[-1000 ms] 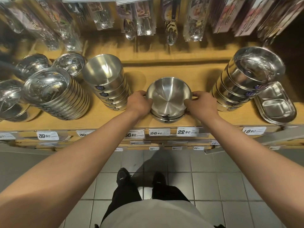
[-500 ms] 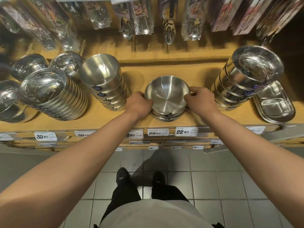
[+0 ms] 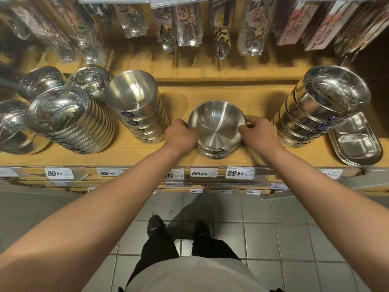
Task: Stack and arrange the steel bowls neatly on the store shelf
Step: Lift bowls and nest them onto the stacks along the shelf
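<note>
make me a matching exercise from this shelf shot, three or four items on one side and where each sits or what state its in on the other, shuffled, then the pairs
Things:
1. short bowl stack
2. divided trays
3. tall 304 bowl stack
4. packaged spoons

Places or states:
a. hanging above the shelf
b. far right end of the shelf
c. gripped by the left hand and the right hand
d. just left of the held stack, untouched

Pairs: 1-c, 2-b, 3-d, 4-a
</note>
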{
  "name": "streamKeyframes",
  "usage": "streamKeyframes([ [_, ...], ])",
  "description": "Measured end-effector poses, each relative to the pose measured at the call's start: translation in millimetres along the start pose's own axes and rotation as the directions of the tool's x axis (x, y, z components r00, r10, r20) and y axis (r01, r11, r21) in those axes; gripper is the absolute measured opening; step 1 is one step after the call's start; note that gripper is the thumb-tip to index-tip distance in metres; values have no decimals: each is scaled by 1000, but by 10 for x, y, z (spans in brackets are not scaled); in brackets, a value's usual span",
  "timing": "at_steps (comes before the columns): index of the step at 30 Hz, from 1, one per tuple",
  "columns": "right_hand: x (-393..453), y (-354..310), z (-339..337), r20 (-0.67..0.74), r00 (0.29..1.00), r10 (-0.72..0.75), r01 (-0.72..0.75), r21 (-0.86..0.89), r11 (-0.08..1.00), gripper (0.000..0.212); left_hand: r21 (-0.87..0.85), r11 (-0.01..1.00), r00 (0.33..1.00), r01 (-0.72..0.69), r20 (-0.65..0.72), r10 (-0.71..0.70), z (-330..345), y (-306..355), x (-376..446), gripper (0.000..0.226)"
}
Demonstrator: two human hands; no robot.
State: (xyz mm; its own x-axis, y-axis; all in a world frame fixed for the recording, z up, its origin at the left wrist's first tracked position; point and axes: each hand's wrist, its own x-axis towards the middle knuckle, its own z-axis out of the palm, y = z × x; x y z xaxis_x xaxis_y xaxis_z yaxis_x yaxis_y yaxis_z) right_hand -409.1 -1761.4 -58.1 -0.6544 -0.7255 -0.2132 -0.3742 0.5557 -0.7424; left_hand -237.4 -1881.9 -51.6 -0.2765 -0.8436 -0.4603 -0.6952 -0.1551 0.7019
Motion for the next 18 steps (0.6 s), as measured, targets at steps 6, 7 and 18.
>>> streamKeyframes([
  [6,-28,-41,7,11,1000,27,-28,93,995,25,-91,996,1000,5,-20,-7,15,-25,76,43],
  [7,-23,-45,11,13,999,36,-38,126,991,21,-110,994,1000,7,-20,-10,20,-28,90,44],
  [18,217,-35,46,-43,986,161,-149,208,967,41,-255,962,995,99,5,-101,40,89,341,29],
])
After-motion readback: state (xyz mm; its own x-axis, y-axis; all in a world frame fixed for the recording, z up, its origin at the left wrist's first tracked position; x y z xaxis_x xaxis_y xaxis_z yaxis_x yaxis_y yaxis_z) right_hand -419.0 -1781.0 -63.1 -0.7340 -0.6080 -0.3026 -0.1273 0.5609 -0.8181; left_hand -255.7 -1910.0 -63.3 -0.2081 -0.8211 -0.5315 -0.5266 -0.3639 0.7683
